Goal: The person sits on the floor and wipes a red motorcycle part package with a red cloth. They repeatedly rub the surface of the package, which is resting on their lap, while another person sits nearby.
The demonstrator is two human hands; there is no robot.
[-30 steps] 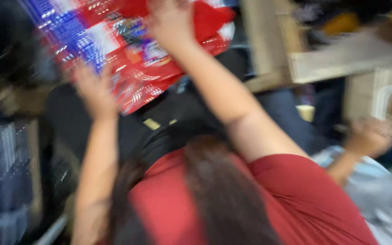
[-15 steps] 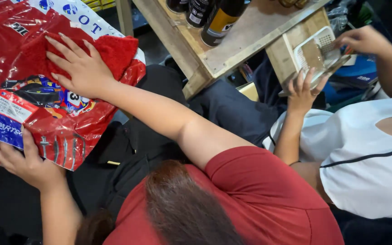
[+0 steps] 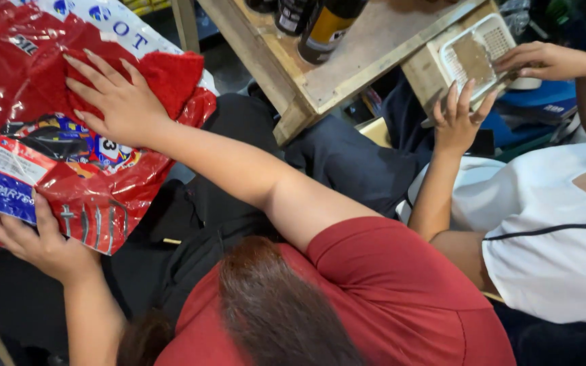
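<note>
- The biggest thing I see is the red plastic package (image 3: pixel 55 163), a glossy printed bag with blue and white patches, filling the upper left of my view and resting over a dark-clothed lap.
- Next is the wooden table (image 3: pixel 374 54), its bare top and corner jutting in from the upper middle; dark spray cans (image 3: pixel 323 24) stand on it near the top edge.
- A co-worker in a white top (image 3: pixel 551 230) sits at the right, well apart from the package, with both hands on a small white mesh tray (image 3: pixel 476 54) at the table's edge.
- A red cloth (image 3: pixel 164 78) lies bunched on the package's upper part.
- My right hand (image 3: pixel 120 102) lies flat and open on top of the package, fingers spread, pressing across the red cloth without closing on anything.
- My left hand (image 3: pixel 35 237) cups the package's lower edge from underneath, thumb over the front of the plastic, fingers curled behind, so it is gripping the bag.
</note>
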